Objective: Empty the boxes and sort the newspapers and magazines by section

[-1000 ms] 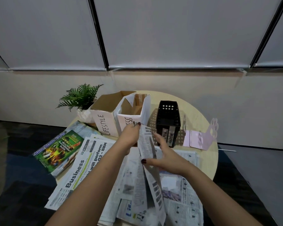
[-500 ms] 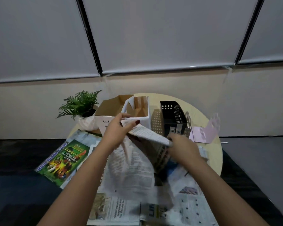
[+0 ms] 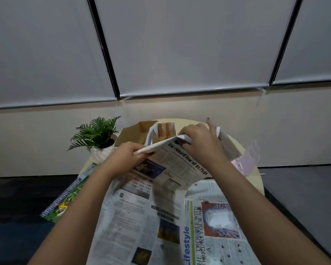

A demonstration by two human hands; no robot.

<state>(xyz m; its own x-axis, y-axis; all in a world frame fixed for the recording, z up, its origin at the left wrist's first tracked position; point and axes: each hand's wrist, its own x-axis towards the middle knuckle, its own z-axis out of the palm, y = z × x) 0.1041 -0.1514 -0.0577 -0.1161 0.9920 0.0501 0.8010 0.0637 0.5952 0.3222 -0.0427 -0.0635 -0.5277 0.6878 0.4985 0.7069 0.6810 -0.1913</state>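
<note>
I hold a folded newspaper section (image 3: 182, 163) raised above the table, its headline reading "record low". My left hand (image 3: 128, 157) grips its left fold edge and my right hand (image 3: 201, 142) grips its upper right corner. Behind it stand two open cardboard boxes: a brown-lined one (image 3: 131, 133) and a white one (image 3: 164, 131) beside it. Under my arms lie more newspapers: a grey sheet (image 3: 130, 217) and a "Lifestyle" section (image 3: 214, 222). A green magazine (image 3: 65, 199) hangs over the table's left edge.
A potted fern (image 3: 97, 134) stands at the back left of the round wooden table (image 3: 254, 180). A pink bookend (image 3: 246, 159) sits at the right. The black basket is hidden behind my right hand. A wall with blinds is behind.
I have lifted the newspaper section higher and toward the boxes; my right hand moved up to its far corner, covering the black basket. The view has tilted closer to the table.
</note>
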